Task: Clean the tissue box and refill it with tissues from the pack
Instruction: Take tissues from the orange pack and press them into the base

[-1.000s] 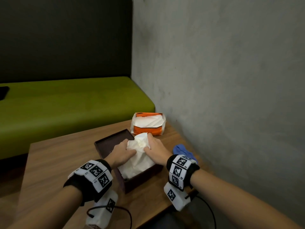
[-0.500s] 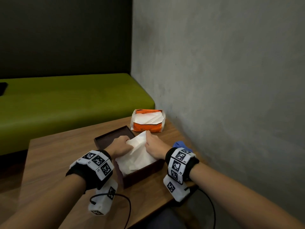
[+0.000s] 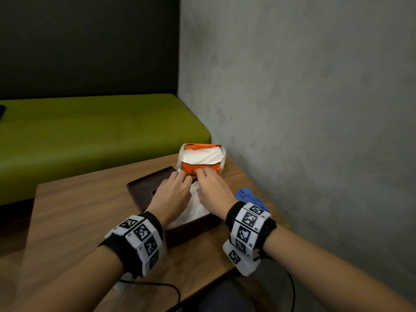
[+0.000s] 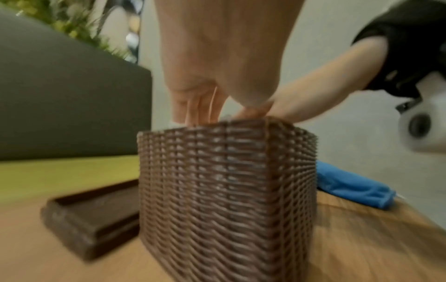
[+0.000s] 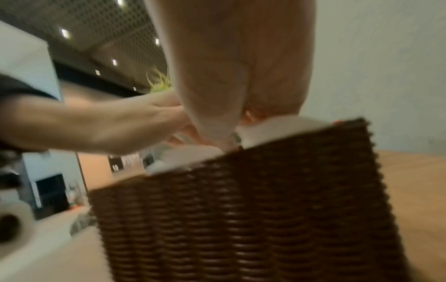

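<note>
Your wooden table point(image 3: 74, 212) carries the woven brown tissue box point(image 4: 226, 190) near its right edge, white tissues point(image 3: 198, 210) heaped inside, its lid point(image 4: 91, 215) just left of it. The orange tissue pack point(image 3: 201, 158) sits at the far right corner (torn open on top). Your left hand point(image 3: 173, 194) and right hand point(image 3: 212, 190) reach over the box toward the pack; whether either grips anything, I cannot tell. A blue cloth point(image 3: 251, 198) lies by the right edge.

No words or numbers can be read anywhere. The wristbands point(image 3: 140, 240) above both hands carry only black-and-white square code markers.
</note>
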Demonstrator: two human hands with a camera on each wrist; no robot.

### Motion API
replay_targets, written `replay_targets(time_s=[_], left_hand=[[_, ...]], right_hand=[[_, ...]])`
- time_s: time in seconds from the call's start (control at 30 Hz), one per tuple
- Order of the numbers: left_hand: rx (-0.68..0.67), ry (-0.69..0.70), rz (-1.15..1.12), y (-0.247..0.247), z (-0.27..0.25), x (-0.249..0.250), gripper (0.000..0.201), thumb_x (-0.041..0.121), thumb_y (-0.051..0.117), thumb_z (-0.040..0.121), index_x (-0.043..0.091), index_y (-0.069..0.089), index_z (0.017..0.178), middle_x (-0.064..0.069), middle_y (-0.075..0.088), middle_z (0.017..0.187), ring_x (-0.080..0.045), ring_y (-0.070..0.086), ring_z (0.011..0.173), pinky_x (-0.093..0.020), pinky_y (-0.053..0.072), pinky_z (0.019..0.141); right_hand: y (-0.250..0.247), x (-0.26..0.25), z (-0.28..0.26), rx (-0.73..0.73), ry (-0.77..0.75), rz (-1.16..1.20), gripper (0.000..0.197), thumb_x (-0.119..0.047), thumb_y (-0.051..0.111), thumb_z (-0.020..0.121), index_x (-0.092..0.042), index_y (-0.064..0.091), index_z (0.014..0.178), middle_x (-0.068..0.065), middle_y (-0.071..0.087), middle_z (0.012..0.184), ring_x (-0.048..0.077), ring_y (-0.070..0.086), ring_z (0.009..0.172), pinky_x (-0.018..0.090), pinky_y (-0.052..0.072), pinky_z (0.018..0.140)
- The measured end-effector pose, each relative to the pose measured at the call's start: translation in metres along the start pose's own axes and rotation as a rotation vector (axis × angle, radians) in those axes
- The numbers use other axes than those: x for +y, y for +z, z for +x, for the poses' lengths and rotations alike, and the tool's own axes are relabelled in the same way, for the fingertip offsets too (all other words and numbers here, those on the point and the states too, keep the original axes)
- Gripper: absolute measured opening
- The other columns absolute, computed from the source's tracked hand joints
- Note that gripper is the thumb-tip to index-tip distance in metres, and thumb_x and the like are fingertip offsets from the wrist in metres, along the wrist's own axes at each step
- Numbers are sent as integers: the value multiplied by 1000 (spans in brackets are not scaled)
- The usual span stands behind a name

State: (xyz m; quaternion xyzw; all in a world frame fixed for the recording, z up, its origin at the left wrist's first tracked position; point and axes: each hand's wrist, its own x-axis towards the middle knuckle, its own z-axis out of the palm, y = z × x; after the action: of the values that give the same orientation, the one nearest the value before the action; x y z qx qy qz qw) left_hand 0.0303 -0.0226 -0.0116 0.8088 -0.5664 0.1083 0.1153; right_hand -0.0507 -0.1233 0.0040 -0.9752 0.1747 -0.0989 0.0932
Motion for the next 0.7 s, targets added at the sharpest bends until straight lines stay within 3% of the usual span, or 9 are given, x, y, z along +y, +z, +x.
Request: replay_targets(time_s=[0.07, 0.13, 0.23, 0.33, 0.43, 0.5, 0.6, 0.7], left_hand=[[-93, 55, -62, -1, -2, 0, 25, 14, 73, 69, 10, 60, 90, -5, 61, 87, -21, 60, 76, -27, 50, 55], [-275, -3, -54, -1, -6, 3, 26, 21, 57, 85, 11, 57, 109, -6, 55, 109, -22, 54, 100, -30, 49, 74], [-456, -141, -2, 3, -11, 2, 37, 23, 54, 88, 11, 52, 123, -9, 46, 124, -27, 48, 113, -35, 49, 91], [-576, -205, 17, 6, -11, 3, 43, 24, 51, 90, 5, 46, 128, -13, 46, 127, -30, 52, 113, -35, 48, 95], [-653, -233, 2, 10, -11, 2, 47, 23, 49, 91, 2, 40, 132, -15, 44, 129, -32, 52, 117, -38, 47, 98], [-663, -250, -19, 10, -9, 3, 49, 22, 50, 91, 4, 37, 134, -15, 40, 132, -32, 48, 120, -40, 45, 100], [-566, -208, 43, 8, -7, 4, 61, 28, 60, 84, 11, 33, 136, -14, 30, 139, -33, 38, 124, -42, 47, 98], [-619, -211, 92, 10, -7, 8, 58, 23, 58, 85, 17, 30, 136, -16, 27, 139, -38, 40, 121, -42, 46, 98]], right_hand=[[-9, 3, -4, 19, -22, -14, 19, 1, 51, 87, -6, 58, 102, 13, 56, 112, 27, 51, 105, 36, 46, 85], [-9, 4, -10, -149, -23, 0, 18, 1, 51, 88, -8, 65, 96, 12, 59, 111, 26, 56, 103, 35, 49, 85], [6, 7, -16, -272, -13, 24, 23, 1, 52, 87, -6, 66, 104, 14, 56, 120, 28, 53, 112, 35, 47, 94], [13, 9, -11, -372, 48, -6, 34, -4, 57, 86, 0, 53, 120, 18, 42, 133, 31, 40, 125, 35, 36, 104], [11, 8, -5, -524, 77, -34, 44, -12, 66, 82, 4, 50, 120, 21, 43, 133, 33, 39, 126, 37, 39, 102], [10, 8, -5, -466, 81, 20, 39, -6, 62, 83, 3, 52, 119, 20, 46, 132, 32, 42, 125, 37, 41, 101], [14, 9, -4, -261, 67, 121, 34, -3, 53, 88, -6, 56, 121, 13, 47, 133, 28, 42, 126, 35, 38, 104], [21, 6, -3, -400, 117, 137, 38, -16, 61, 87, -6, 55, 123, 14, 43, 137, 27, 37, 130, 34, 33, 107]])
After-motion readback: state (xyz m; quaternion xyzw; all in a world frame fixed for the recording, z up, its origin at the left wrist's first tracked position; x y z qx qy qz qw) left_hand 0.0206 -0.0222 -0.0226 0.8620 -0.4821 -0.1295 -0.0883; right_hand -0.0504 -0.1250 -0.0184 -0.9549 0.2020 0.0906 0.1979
